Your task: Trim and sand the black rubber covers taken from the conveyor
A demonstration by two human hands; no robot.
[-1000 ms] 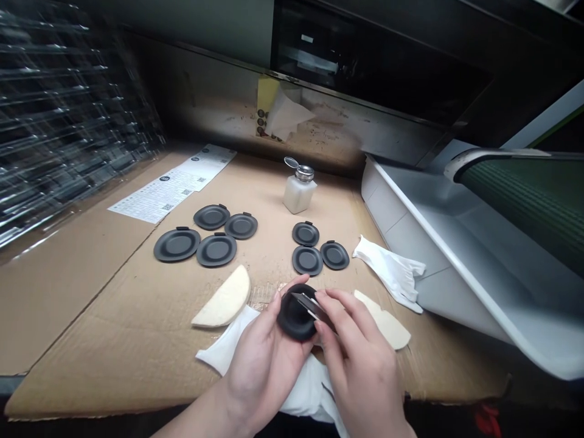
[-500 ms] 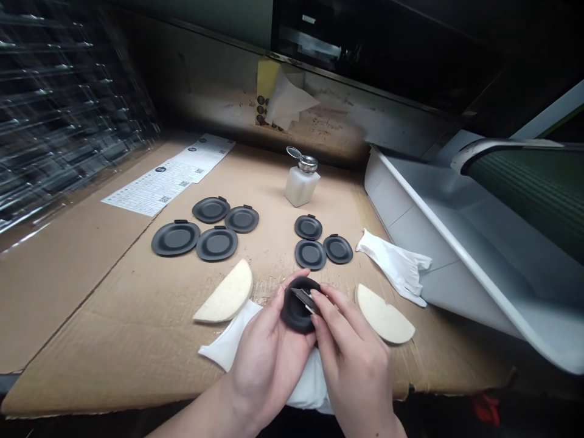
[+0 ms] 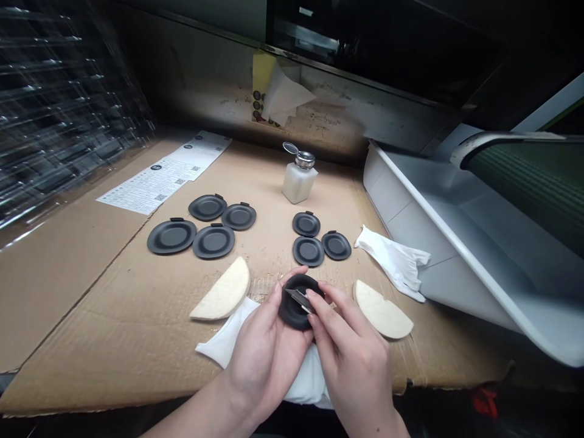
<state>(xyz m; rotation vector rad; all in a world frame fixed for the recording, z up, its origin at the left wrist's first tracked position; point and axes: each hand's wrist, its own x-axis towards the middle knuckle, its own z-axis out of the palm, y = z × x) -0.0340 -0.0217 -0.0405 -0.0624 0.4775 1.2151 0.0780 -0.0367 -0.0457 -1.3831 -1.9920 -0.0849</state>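
My left hand (image 3: 264,353) grips a round black rubber cap (image 3: 294,307), thumb on its rim, just above a white cloth (image 3: 228,340). My right hand (image 3: 351,359) pinches a thin metal blade (image 3: 298,298) whose tip rests inside the cap. Two pale half-round pads lie on the cardboard, one pad (image 3: 223,292) left of my hands and another pad (image 3: 381,310) right of them. Beyond them sit a group of several larger black caps (image 3: 203,225) and three smaller black caps (image 3: 319,240).
A white dispenser bottle (image 3: 298,176) with an open metal lid stands at the back. A white glove (image 3: 395,258) lies by a grey tray (image 3: 456,243) under a green conveyor (image 3: 533,182). Printed sheets (image 3: 164,173) lie far left, beside stacked clear trays (image 3: 59,103).
My hands and the cap stay together; the blade has shifted slightly left inside the cap. The camera has tilted a little, so the table's things sit slightly higher.
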